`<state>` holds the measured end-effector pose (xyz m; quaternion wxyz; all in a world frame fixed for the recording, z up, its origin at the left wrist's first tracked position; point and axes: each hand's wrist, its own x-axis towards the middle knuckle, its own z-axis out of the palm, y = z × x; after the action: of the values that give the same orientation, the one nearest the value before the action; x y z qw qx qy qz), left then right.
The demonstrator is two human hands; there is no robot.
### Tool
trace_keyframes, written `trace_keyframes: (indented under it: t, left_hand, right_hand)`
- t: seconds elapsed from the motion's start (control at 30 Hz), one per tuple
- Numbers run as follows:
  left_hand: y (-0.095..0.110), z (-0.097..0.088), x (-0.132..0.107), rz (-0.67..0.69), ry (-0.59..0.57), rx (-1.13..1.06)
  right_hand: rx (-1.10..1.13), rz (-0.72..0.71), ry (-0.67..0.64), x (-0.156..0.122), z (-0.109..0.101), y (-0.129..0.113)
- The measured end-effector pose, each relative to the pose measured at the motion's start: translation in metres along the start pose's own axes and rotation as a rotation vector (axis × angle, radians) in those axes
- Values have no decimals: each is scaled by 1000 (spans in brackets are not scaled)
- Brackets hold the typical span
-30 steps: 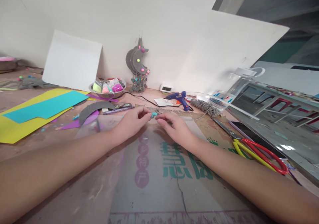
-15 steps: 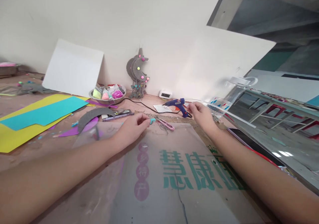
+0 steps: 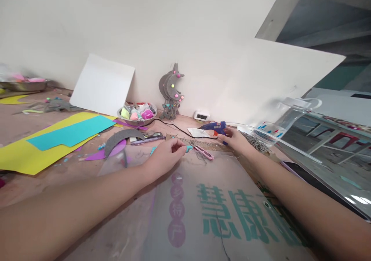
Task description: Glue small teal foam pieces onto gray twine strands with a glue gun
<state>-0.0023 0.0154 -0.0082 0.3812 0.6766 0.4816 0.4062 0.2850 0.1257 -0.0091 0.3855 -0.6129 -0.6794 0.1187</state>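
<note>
My left hand (image 3: 168, 156) rests on the worktable with its fingers pinched on a small teal piece (image 3: 188, 148). Just right of it lie small pink-handled snips (image 3: 204, 152). My right hand (image 3: 235, 139) reaches further back and its fingers close round the handle of the blue glue gun (image 3: 215, 127), which sits on a white card with its nozzle pointing left. A clear plastic sheet (image 3: 185, 183) over a printed cardboard board (image 3: 226, 214) lies under both forearms.
A metal bowl of coloured packets (image 3: 136, 113) and a grey felt moon ornament (image 3: 171, 87) stand by the wall. Yellow and teal paper sheets (image 3: 58, 139) lie at left, a grey felt arc (image 3: 118, 136) nearer. A twine bundle (image 3: 255, 142), clear acrylic strip and a phone (image 3: 301, 172) are at right.
My right hand left the teal piece, moved back and right, and took hold of the glue gun. The left hand stayed pinched on the teal piece. The camera swung left.
</note>
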Motion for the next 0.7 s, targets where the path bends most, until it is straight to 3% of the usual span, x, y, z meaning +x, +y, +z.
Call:
trace_keyframes:
  t: [0.37,0.7]
  left_hand:
    - [3,-2,-2,-3,-20,-3]
    - [1,-1,-1,-5,-24,-14]
  right_hand:
    - [-103,137,-217,22,11,-10]
    - [-60,83,-345,8,11,-34]
